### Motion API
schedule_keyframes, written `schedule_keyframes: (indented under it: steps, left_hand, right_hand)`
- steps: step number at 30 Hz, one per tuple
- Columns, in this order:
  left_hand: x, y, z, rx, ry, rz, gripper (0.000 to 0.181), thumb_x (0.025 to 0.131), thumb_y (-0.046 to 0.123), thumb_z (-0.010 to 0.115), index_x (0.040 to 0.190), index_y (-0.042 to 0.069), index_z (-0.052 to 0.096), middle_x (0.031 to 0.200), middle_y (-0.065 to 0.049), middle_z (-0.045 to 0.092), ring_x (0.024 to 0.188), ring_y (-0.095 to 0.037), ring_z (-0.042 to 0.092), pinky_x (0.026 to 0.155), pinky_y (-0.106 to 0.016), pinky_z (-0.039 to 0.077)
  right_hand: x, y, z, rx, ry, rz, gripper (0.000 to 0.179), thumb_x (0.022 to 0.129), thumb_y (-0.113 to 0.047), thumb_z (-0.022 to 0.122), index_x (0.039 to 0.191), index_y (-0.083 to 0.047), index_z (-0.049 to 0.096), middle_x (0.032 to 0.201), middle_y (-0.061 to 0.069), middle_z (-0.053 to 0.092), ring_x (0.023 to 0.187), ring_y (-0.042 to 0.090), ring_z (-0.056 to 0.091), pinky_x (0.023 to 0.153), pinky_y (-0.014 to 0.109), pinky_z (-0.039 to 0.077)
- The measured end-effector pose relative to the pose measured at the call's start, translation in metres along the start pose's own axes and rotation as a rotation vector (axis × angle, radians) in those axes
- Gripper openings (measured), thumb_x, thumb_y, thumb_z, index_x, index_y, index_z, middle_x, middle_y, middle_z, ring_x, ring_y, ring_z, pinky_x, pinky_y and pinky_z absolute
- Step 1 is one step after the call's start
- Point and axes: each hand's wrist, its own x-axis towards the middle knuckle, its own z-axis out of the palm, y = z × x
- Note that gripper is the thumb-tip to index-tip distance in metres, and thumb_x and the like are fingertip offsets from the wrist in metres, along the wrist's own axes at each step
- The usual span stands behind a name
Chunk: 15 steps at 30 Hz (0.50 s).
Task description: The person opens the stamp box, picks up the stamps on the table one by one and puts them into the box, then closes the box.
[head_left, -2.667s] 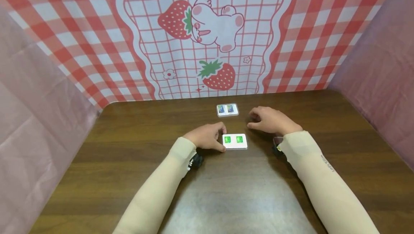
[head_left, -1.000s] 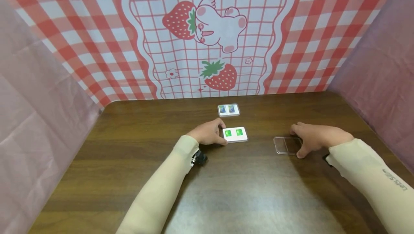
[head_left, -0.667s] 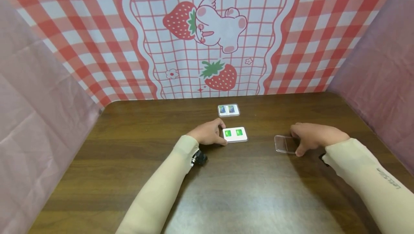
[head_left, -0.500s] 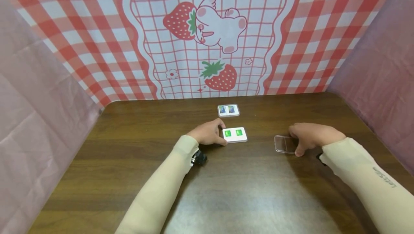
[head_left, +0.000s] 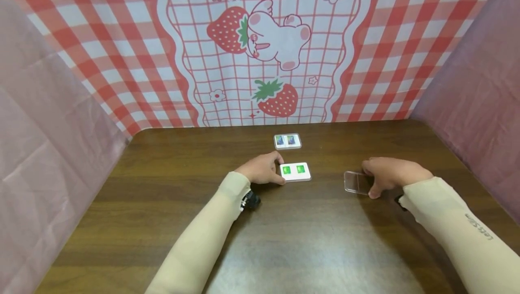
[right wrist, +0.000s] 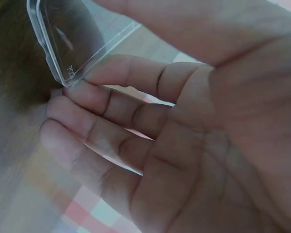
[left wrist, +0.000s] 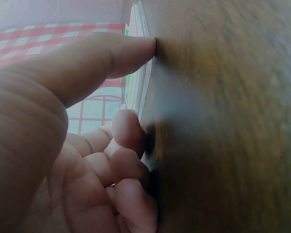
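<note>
My left hand grips the left end of a flat white case with two green squares on its top, lying on the table. In the left wrist view, the thumb and index fingertips stand at the edges of that case, down against the wood. To the right, my right hand pinches a clear plastic lid between thumb and fingers at its right end. The right wrist view shows this lid tilted, one corner by the fingertips, the other fingers loosely bent.
Behind the white case lies a second flat clear case with two blue-green pictures. The brown wooden table ends at a red-and-white checked cloth at the back. Pink cloths hang at both sides.
My right hand has moved right from mid-table and taken hold of the clear lid. The white case and left hand have shifted slightly toward the back. Over the last half second, little moves.
</note>
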Motion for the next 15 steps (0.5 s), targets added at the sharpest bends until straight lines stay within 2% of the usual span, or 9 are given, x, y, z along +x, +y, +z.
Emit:
schedule_keyframes:
  steps: [7,15]
  left_hand:
    - [0.0008,-0.0037,-0.0005,-0.033,0.01,0.004,0.054,0.088,0.03,0.084,0.129,0.012,0.055,0.084,-0.004,0.062,0.069,-0.014,0.053,0.065,-0.029,0.044]
    - [-0.0001,-0.0048,0.0002,-0.034,0.021,-0.012,0.054,0.088,0.031,0.083,0.129,0.012,0.054,0.091,-0.006,0.063,0.074,-0.014,0.054,0.069,-0.03,0.046]
  right_hand:
    - [0.0063,0.0061,-0.0027,0.012,0.018,-0.036,0.04,0.075,-0.021,0.092,0.088,-0.006,0.057,0.08,0.002,0.053,0.073,0.018,0.047,0.065,0.033,0.04]
    - [0.0086,0.0049,-0.0043,0.009,0.01,-0.024,0.041,0.073,-0.021,0.092,0.085,-0.007,0.055,0.078,0.002,0.051,0.073,0.018,0.046,0.065,0.032,0.039]
